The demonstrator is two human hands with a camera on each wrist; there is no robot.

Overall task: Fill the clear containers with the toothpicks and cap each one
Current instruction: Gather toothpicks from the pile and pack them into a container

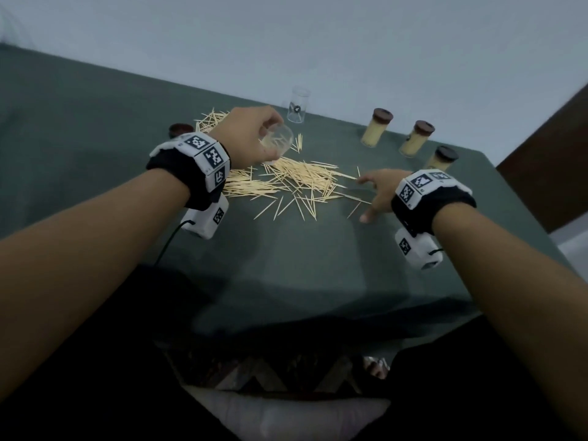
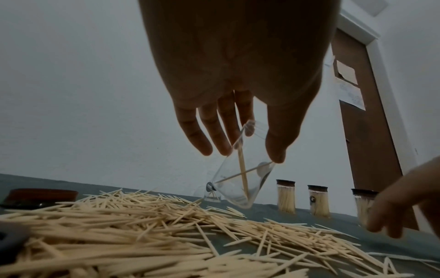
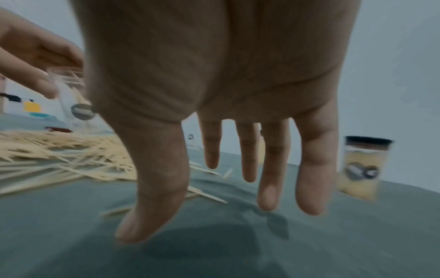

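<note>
Right wrist view blurred; right hand (image 3: 214,94) grip released; left hand (image 2: 238,75) grasping tilted clear container (image 2: 238,180), rim hidden.

The left hand (image 1: 251,132) is raised above the table, its fingers (image 2: 209,129) and thumb curled round a tilted clear container (image 2: 238,176). The right hand (image 1: 378,192) is held low with palm downward, its fingers (image 3: 311,169) straight and spread, nothing gripped. Both forearms are extended forward.
</note>
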